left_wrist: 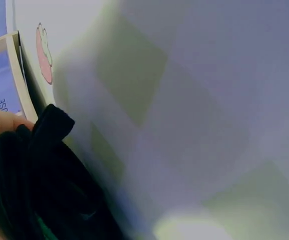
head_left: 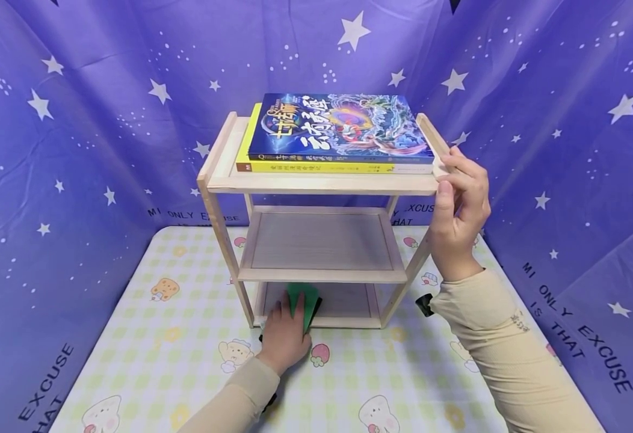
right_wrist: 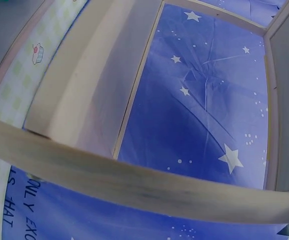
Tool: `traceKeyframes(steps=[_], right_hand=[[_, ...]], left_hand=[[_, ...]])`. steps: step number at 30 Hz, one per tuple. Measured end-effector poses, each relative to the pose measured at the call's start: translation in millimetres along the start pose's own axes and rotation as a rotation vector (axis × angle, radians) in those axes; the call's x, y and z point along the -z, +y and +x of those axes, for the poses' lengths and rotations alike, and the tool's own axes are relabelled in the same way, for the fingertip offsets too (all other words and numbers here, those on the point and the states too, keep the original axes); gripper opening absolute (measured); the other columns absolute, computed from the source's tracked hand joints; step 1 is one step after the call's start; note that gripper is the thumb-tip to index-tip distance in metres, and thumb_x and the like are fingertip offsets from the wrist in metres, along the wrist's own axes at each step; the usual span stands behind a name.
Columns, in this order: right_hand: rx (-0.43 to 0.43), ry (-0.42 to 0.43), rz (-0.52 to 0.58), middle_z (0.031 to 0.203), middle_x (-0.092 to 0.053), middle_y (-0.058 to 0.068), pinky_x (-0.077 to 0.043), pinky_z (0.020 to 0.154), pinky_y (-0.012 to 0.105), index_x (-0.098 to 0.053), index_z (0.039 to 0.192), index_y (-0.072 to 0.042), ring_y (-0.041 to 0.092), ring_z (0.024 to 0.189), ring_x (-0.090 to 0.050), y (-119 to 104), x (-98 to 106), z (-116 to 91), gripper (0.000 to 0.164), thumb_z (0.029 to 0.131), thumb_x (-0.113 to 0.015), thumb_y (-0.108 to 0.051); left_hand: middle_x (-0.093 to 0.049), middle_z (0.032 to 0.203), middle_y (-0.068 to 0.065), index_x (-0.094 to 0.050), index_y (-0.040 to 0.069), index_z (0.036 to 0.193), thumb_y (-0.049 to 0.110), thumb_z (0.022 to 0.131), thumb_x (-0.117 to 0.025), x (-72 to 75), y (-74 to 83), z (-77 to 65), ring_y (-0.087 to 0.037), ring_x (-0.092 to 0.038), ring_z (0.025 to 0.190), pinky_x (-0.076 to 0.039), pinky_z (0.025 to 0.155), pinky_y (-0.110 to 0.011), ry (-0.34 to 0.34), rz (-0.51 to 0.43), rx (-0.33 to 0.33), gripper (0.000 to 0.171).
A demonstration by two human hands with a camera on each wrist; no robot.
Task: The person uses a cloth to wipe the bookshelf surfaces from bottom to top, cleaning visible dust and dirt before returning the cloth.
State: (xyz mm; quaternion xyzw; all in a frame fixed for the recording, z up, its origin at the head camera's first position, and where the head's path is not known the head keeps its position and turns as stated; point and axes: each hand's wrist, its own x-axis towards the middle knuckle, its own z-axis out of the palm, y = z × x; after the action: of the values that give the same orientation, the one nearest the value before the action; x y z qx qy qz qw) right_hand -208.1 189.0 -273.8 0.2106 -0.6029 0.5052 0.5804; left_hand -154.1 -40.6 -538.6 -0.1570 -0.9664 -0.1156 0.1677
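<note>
A small three-tier wooden shelf (head_left: 316, 184) stands in the middle of the head view. My right hand (head_left: 460, 207) grips the front right corner of its top tier, thumb on the near face and fingers over the side rail. Down at the bottom tier (head_left: 349, 300), my left hand (head_left: 286, 334) holds a green and black cloth (head_left: 304, 299) against the board, its green part fanned out by the fingertips. Dark folds of this cloth (left_wrist: 59, 175) bunch beside the hand in the left wrist view. The right wrist view shows the shelf's bars (right_wrist: 149, 182) close up, without the hand.
Two books, a blue one (head_left: 343, 126) over a yellow one (head_left: 243, 150), lie on the top tier. The middle tier (head_left: 322, 240) hangs above my left hand. A checked tablecloth (head_left: 148, 361) lies under the shelf, with purple star-patterned curtain (head_left: 105, 120) around it.
</note>
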Motion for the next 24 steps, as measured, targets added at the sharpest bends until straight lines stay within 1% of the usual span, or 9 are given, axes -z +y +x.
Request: traceKeyframes(steps=[4,7,10,12,14,20,24], right_hand=[[-0.01,0.016,0.0,0.105,-0.065,0.022,-0.044,0.109,0.045,-0.051,0.083,0.017,0.029,0.12,-0.062,0,0,2,0.03,0.085,-0.05,-0.013],[-0.029,0.021,0.036,0.103,-0.067,0.011,-0.042,0.111,0.046,-0.05,0.086,0.018,0.027,0.12,-0.062,1,0,2,0.032,0.084,-0.05,-0.014],[-0.061,0.022,0.076,0.104,-0.066,-0.001,-0.04,0.113,0.046,-0.05,0.089,0.016,0.026,0.121,-0.061,2,1,2,0.031,0.084,-0.05,-0.015],[-0.075,0.024,0.08,0.105,-0.066,-0.005,-0.039,0.113,0.045,-0.051,0.091,0.013,0.026,0.122,-0.06,4,1,2,0.031,0.083,-0.051,-0.016],[-0.084,0.023,0.086,0.106,-0.066,-0.006,-0.039,0.113,0.045,-0.052,0.092,0.011,0.026,0.122,-0.06,5,2,1,0.029,0.083,-0.051,-0.016],[-0.076,0.019,0.083,0.105,-0.067,-0.007,-0.04,0.113,0.045,-0.049,0.09,0.015,0.027,0.122,-0.06,8,2,2,0.033,0.084,-0.052,-0.017],[-0.078,0.016,0.068,0.107,-0.067,-0.008,-0.039,0.113,0.045,-0.049,0.091,0.015,0.027,0.123,-0.06,8,3,2,0.034,0.085,-0.052,-0.019]], left_hand=[[-0.05,0.134,-0.039,-0.044,-0.001,0.144,0.024,0.077,-0.068,-3.9,1.5,1.5,-0.051,-0.059,0.111,-0.049,0.095,-0.055,-0.021,0.008,-0.004,0.076],[-0.049,0.134,-0.04,-0.044,-0.001,0.144,0.024,0.075,-0.069,-6.8,3.1,2.0,-0.051,-0.059,0.11,-0.049,0.095,-0.054,-0.021,0.008,-0.009,0.078],[-0.049,0.133,-0.04,-0.044,-0.001,0.144,0.024,0.074,-0.069,-8.1,5.4,2.6,-0.052,-0.059,0.11,-0.05,0.094,-0.054,-0.02,0.006,-0.014,0.078],[-0.05,0.133,-0.039,-0.045,-0.001,0.143,0.024,0.074,-0.069,-7.3,7.4,3.1,-0.051,-0.059,0.109,-0.05,0.093,-0.053,-0.021,0.001,-0.015,0.078],[-0.049,0.134,-0.039,-0.045,-0.001,0.144,0.024,0.075,-0.069,-5.7,9.5,3.8,-0.051,-0.059,0.109,-0.05,0.093,-0.053,-0.032,-0.003,-0.01,0.077],[-0.047,0.137,-0.038,-0.043,0.0,0.145,0.025,0.077,-0.068,-0.9,15.1,5.6,-0.05,-0.058,0.112,-0.049,0.097,-0.052,-0.085,-0.018,0.009,0.077],[-0.048,0.136,-0.037,-0.044,0.001,0.145,0.025,0.076,-0.069,0.0,18.4,7.4,-0.049,-0.059,0.111,-0.05,0.096,-0.051,-0.086,-0.003,-0.006,0.078]])
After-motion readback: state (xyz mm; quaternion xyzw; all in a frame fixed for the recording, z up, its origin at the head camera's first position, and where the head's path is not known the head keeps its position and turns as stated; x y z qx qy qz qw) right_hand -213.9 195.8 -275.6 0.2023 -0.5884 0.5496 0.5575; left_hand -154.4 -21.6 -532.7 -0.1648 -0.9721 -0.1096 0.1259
